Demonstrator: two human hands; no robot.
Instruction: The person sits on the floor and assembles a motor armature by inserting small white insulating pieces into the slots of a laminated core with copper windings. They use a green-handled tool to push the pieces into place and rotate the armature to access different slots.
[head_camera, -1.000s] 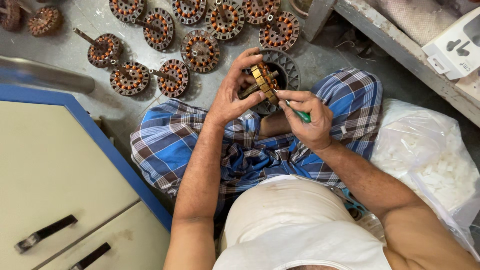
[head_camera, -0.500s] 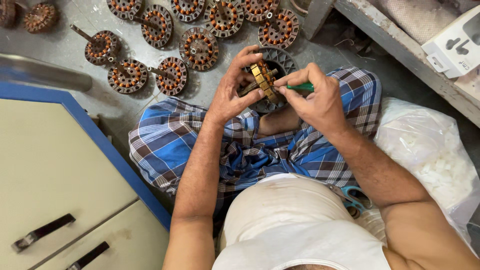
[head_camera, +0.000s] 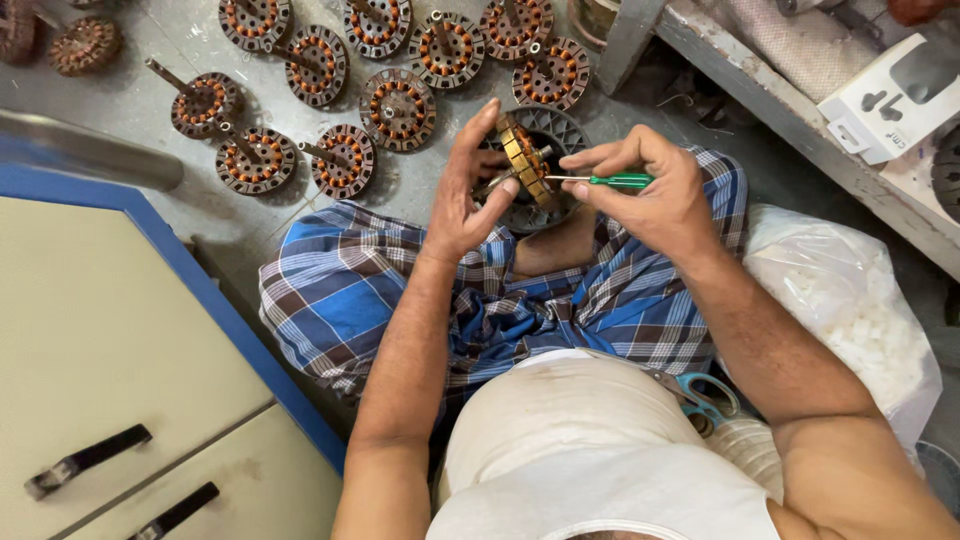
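My left hand (head_camera: 468, 195) holds a round stator with yellow-wrapped coils (head_camera: 522, 158) on edge, fingers spread up behind it. My right hand (head_camera: 655, 190) grips a small screwdriver with a green handle (head_camera: 620, 181), its thin shaft pointing left onto the stator's face. Both hands hover over a dark round ribbed housing (head_camera: 560, 135) on the floor by my knee. I sit cross-legged in a blue checked cloth (head_camera: 350, 290).
Several wound stators with copper coils (head_camera: 400, 108) lie on the grey floor ahead. A cream cabinet with a blue edge (head_camera: 120, 340) stands left. A clear bag of white bits (head_camera: 850, 310) lies right, scissors with blue handles (head_camera: 705, 395) by my hip, a wooden bench (head_camera: 800, 140) upper right.
My right hand has turned the screwdriver from pointing downward to lying level, tip now on the stator. My left hand has opened its fingers upward behind the stator.
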